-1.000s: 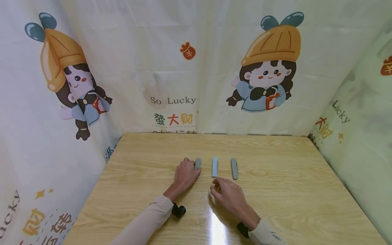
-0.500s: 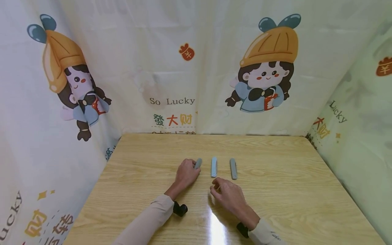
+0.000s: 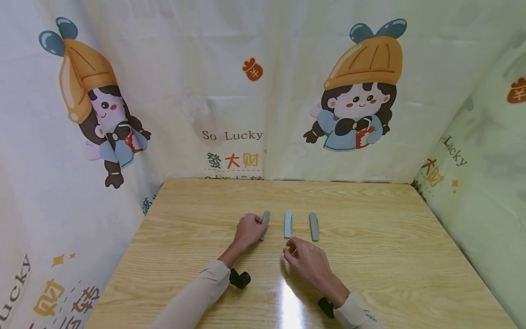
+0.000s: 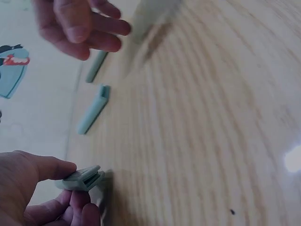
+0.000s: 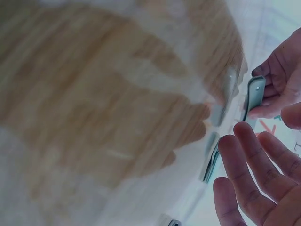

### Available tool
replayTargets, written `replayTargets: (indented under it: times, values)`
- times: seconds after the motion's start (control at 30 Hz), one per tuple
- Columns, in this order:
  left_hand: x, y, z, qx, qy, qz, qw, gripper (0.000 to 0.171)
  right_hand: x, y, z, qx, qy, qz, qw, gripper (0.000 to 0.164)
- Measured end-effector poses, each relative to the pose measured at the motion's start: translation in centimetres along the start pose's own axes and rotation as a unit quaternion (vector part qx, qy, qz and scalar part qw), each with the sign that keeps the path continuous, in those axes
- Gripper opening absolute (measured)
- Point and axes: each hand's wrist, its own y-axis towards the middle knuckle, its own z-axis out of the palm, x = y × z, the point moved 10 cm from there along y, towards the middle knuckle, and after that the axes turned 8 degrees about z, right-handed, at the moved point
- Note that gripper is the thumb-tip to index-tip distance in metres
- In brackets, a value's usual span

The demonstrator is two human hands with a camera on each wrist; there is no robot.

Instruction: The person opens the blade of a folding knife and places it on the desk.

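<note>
Left hand turned slightly, more of its pinched gray-green clip now showing; near end uncovered

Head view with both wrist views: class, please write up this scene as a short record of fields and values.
Left grip: pinches the grey-green clip, thumb above, fingers below
Right grip: holds nothing; nearest the light-blue clip
Clip count: three
Row order, left to right in head view: grey-green, light-blue, grey clip
Surface: wood-grain table
Backdrop: printed curtain
</note>
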Motion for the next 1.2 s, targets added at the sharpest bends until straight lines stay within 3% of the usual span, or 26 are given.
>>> replayTargets:
  times: [0.23,0.7,0.97,1.2]
  values:
    - [0.1,-0.2,0.0,0.004,-0.019,-0.017,0.9997,0.013,-0.5,0.0,0.2,0.003,-0.006,0.013,1.0,0.013]
    - [0.0,-0.6,0.5,0.033,-0.034,-0.019,0.9987,0.02,-0.7,0.1,0.4,0.018,0.005,0.018,1.0,0.011]
    - [0.1,-1.0,1.0,0.059,-0.053,-0.024,0.9966,0.018,-1.4,0.3,0.4,0.054,0.103,0.071,0.991,0.017]
    - [-0.6,-1.6,1.3,0.07,-0.142,-0.024,0.9871,0.017,-2.1,0.6,0.6,0.059,0.177,0.102,0.977,0.021]
